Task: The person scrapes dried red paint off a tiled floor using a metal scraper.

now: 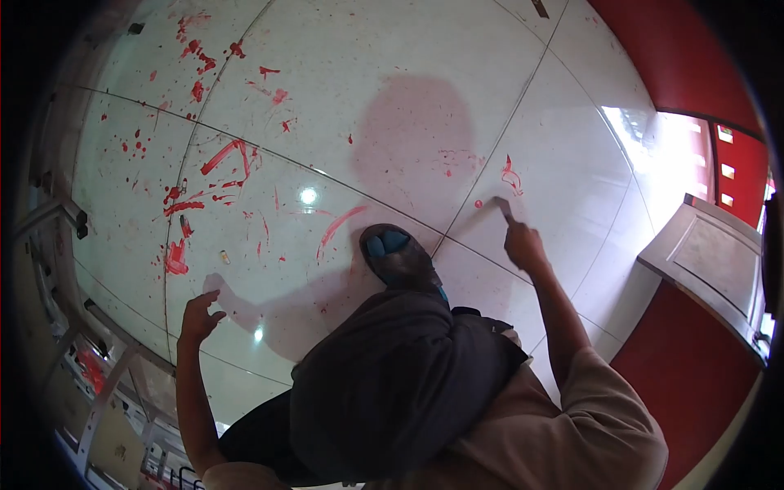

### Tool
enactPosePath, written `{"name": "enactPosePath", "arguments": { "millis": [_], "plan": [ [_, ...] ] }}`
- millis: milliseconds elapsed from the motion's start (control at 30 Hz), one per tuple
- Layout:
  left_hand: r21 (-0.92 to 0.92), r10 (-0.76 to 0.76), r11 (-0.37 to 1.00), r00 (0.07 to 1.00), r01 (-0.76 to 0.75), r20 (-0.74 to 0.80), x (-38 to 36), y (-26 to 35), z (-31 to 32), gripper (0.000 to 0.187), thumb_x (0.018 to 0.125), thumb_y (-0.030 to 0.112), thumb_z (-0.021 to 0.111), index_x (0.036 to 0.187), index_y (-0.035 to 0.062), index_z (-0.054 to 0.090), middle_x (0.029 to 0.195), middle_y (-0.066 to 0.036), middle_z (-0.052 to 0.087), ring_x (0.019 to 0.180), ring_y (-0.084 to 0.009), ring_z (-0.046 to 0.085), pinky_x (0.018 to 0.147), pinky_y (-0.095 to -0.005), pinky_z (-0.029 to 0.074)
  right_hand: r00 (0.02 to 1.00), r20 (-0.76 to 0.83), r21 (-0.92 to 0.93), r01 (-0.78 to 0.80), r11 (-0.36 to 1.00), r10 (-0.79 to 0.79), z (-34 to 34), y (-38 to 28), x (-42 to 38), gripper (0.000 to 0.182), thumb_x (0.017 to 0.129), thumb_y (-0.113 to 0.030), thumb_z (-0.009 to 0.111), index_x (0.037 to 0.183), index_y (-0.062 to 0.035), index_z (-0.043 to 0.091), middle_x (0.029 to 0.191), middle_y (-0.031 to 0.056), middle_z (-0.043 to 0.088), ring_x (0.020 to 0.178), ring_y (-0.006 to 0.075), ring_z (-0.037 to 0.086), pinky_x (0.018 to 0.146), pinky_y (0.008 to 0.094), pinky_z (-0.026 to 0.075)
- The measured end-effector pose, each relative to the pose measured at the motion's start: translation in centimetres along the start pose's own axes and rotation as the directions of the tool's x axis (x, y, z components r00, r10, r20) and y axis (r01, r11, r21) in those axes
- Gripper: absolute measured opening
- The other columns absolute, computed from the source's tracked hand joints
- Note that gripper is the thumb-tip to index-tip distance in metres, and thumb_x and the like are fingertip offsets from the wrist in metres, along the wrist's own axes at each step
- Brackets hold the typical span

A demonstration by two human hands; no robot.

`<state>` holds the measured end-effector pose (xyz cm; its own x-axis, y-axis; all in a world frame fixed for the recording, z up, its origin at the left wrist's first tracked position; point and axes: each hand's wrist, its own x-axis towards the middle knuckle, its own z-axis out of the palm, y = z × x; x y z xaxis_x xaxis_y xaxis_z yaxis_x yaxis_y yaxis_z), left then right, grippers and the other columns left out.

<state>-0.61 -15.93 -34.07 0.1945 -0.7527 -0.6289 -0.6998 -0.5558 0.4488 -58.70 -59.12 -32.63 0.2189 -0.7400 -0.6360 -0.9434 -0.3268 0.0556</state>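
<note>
In my right hand (524, 247) is a scraper (501, 206), its handle wrapped by my fingers and its blade pointing away from me. The blade end is close over the white tiled floor (563, 163), beside a small round red spot (478, 204) and below a red smear (510, 175). My left hand (201, 317) hangs out to the left with nothing in it, thumb and fingers apart. A small yellowish piece (224, 256) lies on the tiles just beyond that hand.
Red paint-like marks (224, 159) cover much of the floor at left. My shoe (398, 260) stands near the middle. Metal frames (106, 392) line the left side. At right are a red panel (694, 351) with a grey top (710, 249) and a red wall (678, 57).
</note>
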Motion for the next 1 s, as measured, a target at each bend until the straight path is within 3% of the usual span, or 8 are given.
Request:
{"name": "enactPosePath", "arguments": {
  "millis": [200, 267, 533, 667, 733, 767, 933, 1000],
  "plan": [
    [-0.012, -0.043, 0.999, 0.996, 0.044, 0.076, -0.2, 0.1, 0.9, 0.060, 0.063, 0.008, 0.082, 0.119, 0.0027, 0.060, 0.115, -0.015, 0.064, 0.098, -0.0273, 0.064, 0.082, -0.0351, 0.054, 0.985, -0.048, 0.101, -0.162, 0.982, 0.167, -2.5, 1.5, 7.8, 0.052, 0.083, -0.003, 0.042, 0.134, -0.0061, 0.044, 0.085, 0.0260, 0.065, 0.078, 0.0425, 0.065, 0.070, 0.0493, 0.054],
    [-0.009, -0.043, 0.999, 0.997, 0.044, 0.064, -1.3, -0.7, 0.9, 0.060, 0.063, 0.008, 0.082, 0.119, 0.0028, 0.060, 0.115, -0.015, 0.064, 0.098, -0.0272, 0.064, 0.082, -0.0349, 0.054, 0.998, -0.051, 0.022, 0.032, 0.999, -0.031, -3.4, 0.9, 5.3, 0.054, 0.082, -0.002, 0.042, 0.136, -0.0085, 0.045, 0.085, 0.0261, 0.066, 0.078, 0.0427, 0.065, 0.072, 0.0500, 0.053],
    [0.016, -0.047, 0.999, 0.995, 0.046, 0.090, -1.5, -2.5, 1.6, 0.055, 0.064, 0.010, 0.083, 0.115, 0.0026, 0.062, 0.109, -0.015, 0.066, 0.094, -0.0268, 0.065, 0.079, -0.0350, 0.054, 0.997, -0.008, 0.049, -0.081, 0.995, 0.082, -1.6, 0.2, 5.6, 0.081, 0.079, 0.001, 0.041, 0.150, -0.0203, 0.009, 0.088, 0.0257, 0.065, 0.080, 0.0430, 0.064, 0.074, 0.0489, 0.052],
    [0.005, -0.108, 0.994, 0.988, 0.108, 0.106, 1.5, -3.1, -1.2, 0.049, 0.062, 0.013, 0.084, 0.107, 0.0028, 0.066, 0.103, -0.013, 0.068, 0.090, -0.0265, 0.066, 0.077, -0.0348, 0.053, 0.964, -0.193, -0.029, 0.183, 0.983, -0.185, 0.4, 0.9, 1.1, 0.077, 0.079, 0.002, 0.041, 0.150, -0.0169, 0.016, 0.094, 0.0280, 0.064, 0.078, 0.0439, 0.064, 0.076, 0.0469, 0.053],
    [0.148, -0.219, 0.970, 0.960, 0.195, 0.173, 6.6, -0.8, -4.8, 0.042, 0.061, 0.014, 0.084, 0.098, 0.0032, 0.069, 0.098, -0.013, 0.069, 0.087, -0.0249, 0.066, 0.075, -0.0340, 0.053, 1.000, -0.014, -0.002, -0.012, 1.000, 0.012, -1.3, -0.1, 2.7, 0.079, 0.079, -0.003, 0.047, 0.148, -0.0236, 0.017, 0.089, 0.0308, 0.063, 0.084, 0.0445, 0.064, 0.078, 0.0534, 0.050],
    [0.358, 0.023, 0.933, 1.000, -0.029, 0.021, 9.1, 0.8, -6.3, 0.027, 0.063, 0.009, 0.080, 0.087, 0.0035, 0.071, 0.086, -0.013, 0.069, 0.080, -0.0240, 0.067, 0.073, -0.0335, 0.053, 0.997, -0.079, 0.008, 0.000, 1.000, 0.001, -2.1, -0.2, 4.8, 0.078, 0.079, -0.003, 0.047, 0.148, -0.0254, 0.018, 0.087, 0.0302, 0.063, 0.082, 0.0437, 0.064, 0.076, 0.0526, 0.052],
    [0.269, 0.341, 0.924, 0.903, -0.271, -0.261, 23.6, 12.0, -11.0, 0.018, 0.072, 0.016, 0.068, 0.071, -0.0009, 0.062, 0.059, -0.012, 0.061, 0.053, -0.0200, 0.062, 0.054, -0.0344, 0.048, 0.992, -0.001, 0.089, -0.127, 0.988, 0.128, -8.9, -4.6, 6.7, 0.037, 0.081, -0.009, 0.050, 0.117, -0.0033, 0.056, 0.078, 0.0231, 0.066, 0.060, 0.0318, 0.067, 0.052, 0.0394, 0.056],
    [-0.029, 0.203, 0.976, 0.953, -0.215, -0.225, 24.9, 19.4, -11.6, 0.026, 0.077, 0.020, 0.070, 0.072, -0.0041, 0.060, 0.057, -0.011, 0.059, 0.049, -0.0182, 0.060, 0.054, -0.0344, 0.050, 0.998, 0.065, -0.043, -0.023, 0.999, 0.026, -8.4, -2.9, 7.7, 0.026, 0.085, -0.014, 0.047, 0.101, 0.0003, 0.061, 0.070, 0.0175, 0.065, 0.050, 0.0270, 0.063, 0.048, 0.0370, 0.054]
  ]
}}
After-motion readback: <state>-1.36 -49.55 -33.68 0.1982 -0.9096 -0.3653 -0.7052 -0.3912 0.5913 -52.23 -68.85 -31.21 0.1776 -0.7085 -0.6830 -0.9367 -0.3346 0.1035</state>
